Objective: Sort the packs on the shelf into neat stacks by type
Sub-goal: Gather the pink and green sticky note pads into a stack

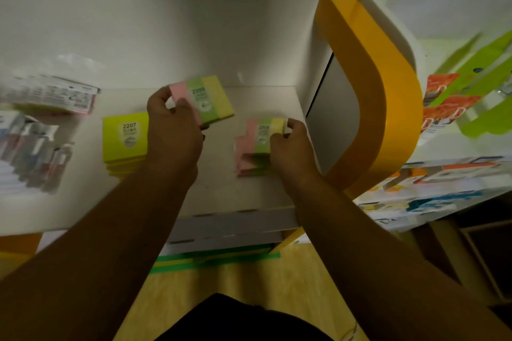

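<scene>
My left hand (pixel 174 130) grips a pink, green and yellow striped pack marked 2209 (pixel 206 99) by its pink end, lifted above the white shelf (pixel 216 188). My right hand (pixel 291 147) pinches the yellow end of another striped 2209 pack (pixel 263 133) lying on top of a loose, uneven pile of the same packs (pixel 246 163) at the shelf's right. A stack of plain yellow packs marked 2207 (pixel 124 138) sits to the left of my left hand.
Blurred packs in clear wrappers (pixel 52 97) and pen-like packs (pixel 33 147) lie at the shelf's left. An orange curved side panel (pixel 382 91) bounds the shelf on the right. Beyond it, another shelf holds orange and green packs (pixel 454 97).
</scene>
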Demonstrator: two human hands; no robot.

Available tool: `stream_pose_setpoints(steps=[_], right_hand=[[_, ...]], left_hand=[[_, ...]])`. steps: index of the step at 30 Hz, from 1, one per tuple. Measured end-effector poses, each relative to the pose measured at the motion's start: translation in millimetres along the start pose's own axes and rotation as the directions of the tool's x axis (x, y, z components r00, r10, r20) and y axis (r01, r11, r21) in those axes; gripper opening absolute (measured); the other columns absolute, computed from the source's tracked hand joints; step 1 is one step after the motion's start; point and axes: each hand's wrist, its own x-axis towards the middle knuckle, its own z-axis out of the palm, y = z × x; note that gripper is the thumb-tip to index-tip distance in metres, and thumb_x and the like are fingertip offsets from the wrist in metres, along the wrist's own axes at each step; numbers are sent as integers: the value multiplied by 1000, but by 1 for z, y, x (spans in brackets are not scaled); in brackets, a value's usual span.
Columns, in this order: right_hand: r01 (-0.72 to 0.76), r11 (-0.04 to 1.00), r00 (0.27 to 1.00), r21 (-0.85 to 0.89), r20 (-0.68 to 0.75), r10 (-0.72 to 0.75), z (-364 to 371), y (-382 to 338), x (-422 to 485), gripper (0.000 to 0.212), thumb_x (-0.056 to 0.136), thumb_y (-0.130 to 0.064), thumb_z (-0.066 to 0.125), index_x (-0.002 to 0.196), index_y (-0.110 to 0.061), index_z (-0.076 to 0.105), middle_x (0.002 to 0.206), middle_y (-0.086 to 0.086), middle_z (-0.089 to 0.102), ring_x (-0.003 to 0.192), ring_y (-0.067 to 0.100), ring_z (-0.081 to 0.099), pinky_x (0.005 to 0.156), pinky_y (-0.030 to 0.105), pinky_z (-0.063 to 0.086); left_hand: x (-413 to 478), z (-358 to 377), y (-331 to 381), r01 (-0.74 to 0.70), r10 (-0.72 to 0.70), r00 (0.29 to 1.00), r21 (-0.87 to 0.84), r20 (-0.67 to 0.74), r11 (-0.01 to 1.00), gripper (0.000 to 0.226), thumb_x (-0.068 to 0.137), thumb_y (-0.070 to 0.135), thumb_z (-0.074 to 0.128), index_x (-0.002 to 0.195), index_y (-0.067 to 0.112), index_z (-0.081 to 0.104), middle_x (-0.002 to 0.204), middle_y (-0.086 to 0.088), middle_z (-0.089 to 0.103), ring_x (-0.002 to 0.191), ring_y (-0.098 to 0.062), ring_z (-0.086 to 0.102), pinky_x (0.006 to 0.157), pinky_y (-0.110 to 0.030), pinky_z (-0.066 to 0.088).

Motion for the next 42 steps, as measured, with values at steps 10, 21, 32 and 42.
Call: stream_pose_setpoints(steps=[10,21,32,42], right_hand=[[101,992,994,-71,-34,-104,-6,4,9,34,97,-17,53,131,-17,58,106,-1,65,94,18,66,75,30,58],[240,893,962,-380,-27,-271,-7,21,6,35,95,-33,61,126,-17,61,112,2,69,88,15,63,65,23,46],[301,892,942,-337,-43,-334,-15,24,4,30,100,-17,46,118,-16,70,116,5,63,102,19,60,84,25,46],[338,902,940,-268,42,-339,-12,12,2,27,103,-29,50,123,-19,66,102,-7,67,75,-5,57,49,0,38]], left_hand=[[-2,-3,-6,60,-69,991,78,117,995,38,103,16,38,139,28,41,105,6,64,78,-13,70,55,-25,48],[-18,4,-29,106,-144,966,179,214,978,46,103,15,40,146,30,34,114,3,58,83,-13,69,58,-25,55],[-19,15,-40,47,-116,948,231,296,972,47,103,16,42,147,31,33,114,0,57,86,-16,65,66,-33,59],[-18,21,-42,-223,39,897,374,440,900,46,102,19,45,145,33,35,113,10,55,86,0,58,55,-7,44]])
